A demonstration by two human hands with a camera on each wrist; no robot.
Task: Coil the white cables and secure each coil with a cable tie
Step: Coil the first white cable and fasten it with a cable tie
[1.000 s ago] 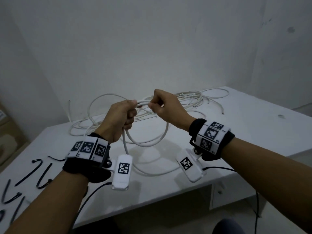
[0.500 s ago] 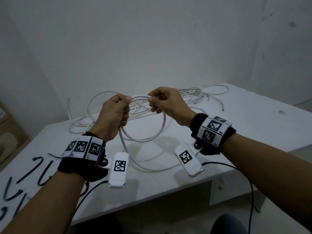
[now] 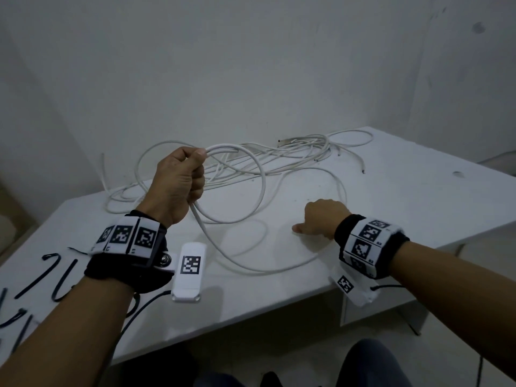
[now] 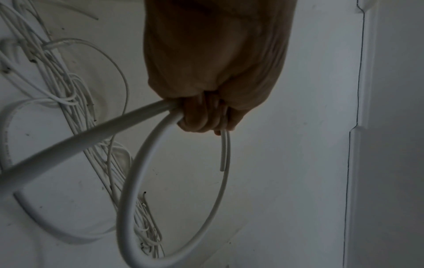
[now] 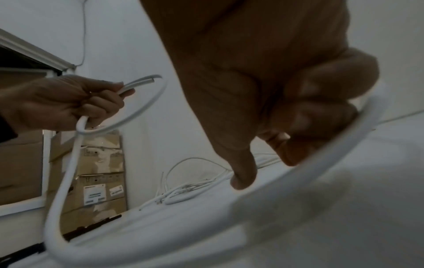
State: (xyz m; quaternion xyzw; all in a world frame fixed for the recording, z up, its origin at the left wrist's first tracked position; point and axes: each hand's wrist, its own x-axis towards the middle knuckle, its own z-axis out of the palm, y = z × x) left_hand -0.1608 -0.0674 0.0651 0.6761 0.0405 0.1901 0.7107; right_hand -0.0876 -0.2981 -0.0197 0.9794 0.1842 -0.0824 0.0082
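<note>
The left hand (image 3: 178, 185) grips a loop of white cable (image 3: 261, 191) above the bench (image 3: 418, 196); the right hand (image 3: 324, 217) curls round its slack near the front edge. Loose cables (image 3: 293, 155) lie along the back edge by the wall, black cable ties (image 3: 55, 275) at the left end.

hands: two, the left hand (image 3: 178, 185) at 10 o'clock, the right hand (image 3: 324, 216) at 3 o'clock
loops in the left hand: one full loop (image 3: 251, 191), plus a short cut end
white cables (image 3: 293, 155): a tangled heap at 12 o'clock, too many to count
black cable ties (image 3: 53, 272): at least five, at 8 o'clock
table (image 3: 418, 196): one
cardboard boxes (image 5: 96, 174): several, stacked
</note>
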